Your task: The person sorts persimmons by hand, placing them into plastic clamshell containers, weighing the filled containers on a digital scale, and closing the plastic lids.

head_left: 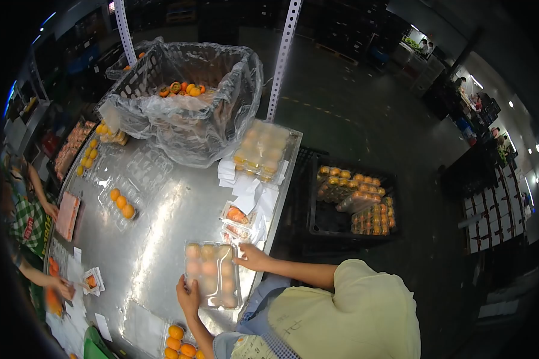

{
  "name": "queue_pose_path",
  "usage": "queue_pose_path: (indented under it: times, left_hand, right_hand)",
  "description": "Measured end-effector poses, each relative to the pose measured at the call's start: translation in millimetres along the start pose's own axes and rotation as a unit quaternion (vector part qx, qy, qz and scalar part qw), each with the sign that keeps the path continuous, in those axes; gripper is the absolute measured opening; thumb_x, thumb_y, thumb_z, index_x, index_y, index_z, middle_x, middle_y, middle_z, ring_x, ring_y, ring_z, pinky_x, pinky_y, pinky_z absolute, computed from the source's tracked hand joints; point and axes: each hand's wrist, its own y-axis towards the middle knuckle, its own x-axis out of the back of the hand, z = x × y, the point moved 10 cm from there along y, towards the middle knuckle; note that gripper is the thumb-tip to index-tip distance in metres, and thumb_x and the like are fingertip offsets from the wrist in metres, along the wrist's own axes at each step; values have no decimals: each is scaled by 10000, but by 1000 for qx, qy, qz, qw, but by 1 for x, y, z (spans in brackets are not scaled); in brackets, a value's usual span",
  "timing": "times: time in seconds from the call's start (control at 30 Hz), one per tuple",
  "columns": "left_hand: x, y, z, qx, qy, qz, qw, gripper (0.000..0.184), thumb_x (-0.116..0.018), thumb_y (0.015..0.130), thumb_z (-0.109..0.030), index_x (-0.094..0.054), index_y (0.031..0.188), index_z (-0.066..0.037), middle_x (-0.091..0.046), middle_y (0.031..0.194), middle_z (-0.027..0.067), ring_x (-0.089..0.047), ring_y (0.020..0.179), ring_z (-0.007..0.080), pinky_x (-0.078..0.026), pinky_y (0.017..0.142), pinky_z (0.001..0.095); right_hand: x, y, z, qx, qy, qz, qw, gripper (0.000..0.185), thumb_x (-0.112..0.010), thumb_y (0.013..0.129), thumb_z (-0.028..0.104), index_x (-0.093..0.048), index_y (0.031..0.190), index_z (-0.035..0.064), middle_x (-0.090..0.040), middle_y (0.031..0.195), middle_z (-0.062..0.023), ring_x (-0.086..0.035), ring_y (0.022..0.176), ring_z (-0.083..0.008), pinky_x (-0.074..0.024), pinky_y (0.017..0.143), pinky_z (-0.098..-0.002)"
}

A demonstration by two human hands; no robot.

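A clear plastic pack of round, pale orange fruit [211, 275] lies near the table's edge, between my two hands. My left hand [188, 294] is at its lower left side, the thumb and fingers closed at the rim. On the opposite side, my right hand [253, 257] pinches the pack's edge with bent fingers. Just above the pack are printed labels [236, 215] with orange pictures and loose white slips [245, 190]. An open tray with a few orange fruits [123, 203] sits further up the table. Another tray of orange fruit [179, 343] is at the bottom.
A plastic-lined crate [179, 113] with some fruit stands on the metal table [156, 233]. Filled packs [262, 146] are at its right corner. A black crate of packs [356, 200] is beyond the table's right edge. Co-workers' hands [57, 286] are at the left.
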Motion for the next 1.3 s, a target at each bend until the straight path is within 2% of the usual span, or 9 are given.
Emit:
queue_pose_path:
  times: [0.07, 0.17, 0.3, 0.4, 0.47, 0.53, 0.87, 0.97, 1.3]
  left_hand:
    - [-7, 7, 25, 48, -53, 2, 997, 500, -685, 826, -208, -531, 1240, 27, -587, 1076, 139, -566, 892, 206, -474, 775, 312]
    - [-15, -6, 34, 156, -122, 75, 977, 509, -720, 802, -237, -548, 1231, -22, -582, 980, 81, -559, 836, 125, -473, 673, 269]
    - [-19, -43, 78, 255, -256, 27, 932, 317, -700, 811, -155, -548, 1061, -33, -593, 914, 36, -569, 771, 117, -479, 620, 264]
    - [-30, -83, 49, 258, -400, 24, 879, 242, -658, 840, -155, -525, 1037, -109, -585, 958, 29, -600, 864, 157, -526, 728, 332]
    - [-46, -101, 21, 281, -514, 52, 809, 171, -615, 865, -78, -524, 1011, -78, -595, 968, 70, -626, 931, 220, -549, 867, 442]
    - [-70, -110, 19, 264, -574, 92, 770, 162, -626, 868, -87, -530, 996, -56, -606, 1018, 99, -624, 1006, 245, -529, 896, 404]
    - [-85, -127, 48, 320, -558, 25, 766, 216, -501, 955, -120, -494, 1094, 44, -585, 1128, 200, -636, 1003, 321, -573, 819, 375]
    - [-64, -130, 64, 323, -555, -90, 761, 173, -484, 954, -101, -494, 1060, 35, -597, 1086, 204, -657, 937, 316, -588, 763, 369]
    - [-52, -132, 77, 276, -557, -158, 767, 148, -470, 971, -121, -504, 1043, 5, -645, 939, 151, -677, 800, 239, -590, 659, 327]
  right_hand:
    - [-19, 2, -6, -7, 9, 60, 998, 597, -623, 828, 443, -520, 1103, -78, -638, 937, -239, -642, 858, -334, -504, 768, -391]
    - [-27, 12, 14, 34, 120, 37, 991, 574, -603, 844, 394, -495, 1175, -63, -619, 1021, -262, -616, 976, -348, -481, 845, -399]
    - [-24, 36, 53, 24, -24, 82, 996, 623, -549, 906, 421, -421, 1328, -19, -586, 1156, -244, -583, 1075, -337, -452, 918, -394]
    - [-48, 80, 61, 37, -126, 108, 985, 751, -554, 878, 495, -365, 1388, -24, -454, 1362, -245, -446, 1269, -342, -355, 1059, -386]
    - [-50, 81, 108, 91, -112, 132, 981, 683, -571, 864, 452, -447, 1328, -34, -489, 1324, -247, -473, 1239, -347, -367, 1047, -383]
    - [-66, 91, 135, 156, -123, 153, 968, 610, -599, 843, 379, -507, 1271, -46, -544, 1258, -253, -526, 1180, -357, -399, 1014, -380]
    - [-130, 87, 164, 245, -154, 256, 922, 424, -605, 828, 255, -608, 1170, 4, -630, 1147, -180, -581, 1086, -342, -450, 930, -387]
    - [-117, 61, 194, 402, -225, 116, 880, 394, -630, 776, 217, -629, 1122, 28, -626, 1137, -153, -536, 1124, -331, -406, 963, -420]
    - [-181, -63, 196, 560, -278, 212, 751, 398, -665, 737, 228, -634, 1131, 179, -553, 1253, -59, -384, 1277, -304, -235, 1046, -589]
